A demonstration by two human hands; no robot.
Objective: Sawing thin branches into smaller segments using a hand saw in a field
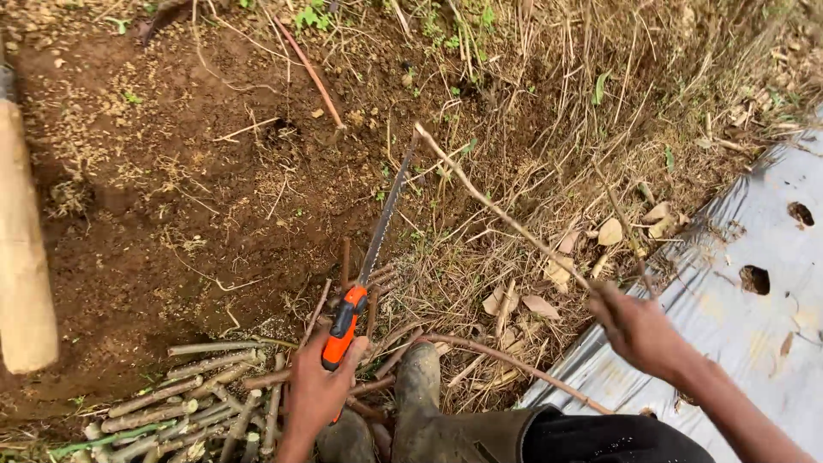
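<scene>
Orange-handled saw (pixel 370 257) with long toothed blade, gripped in left hand (pixel 319 390).

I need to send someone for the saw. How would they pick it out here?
Start at the heap of cut greenish stems at the lower left. Just right of it, the left hand grips the orange-and-black-handled pruning saw; it alone has a long toothed metal blade.

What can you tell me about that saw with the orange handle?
The saw is a hand pruning saw with an orange and black handle and a long, narrow, toothed metal blade. The left hand grips the handle. The blade points up and away over bare soil and dry grass, its tip near the thin stick held in the right hand.
</scene>
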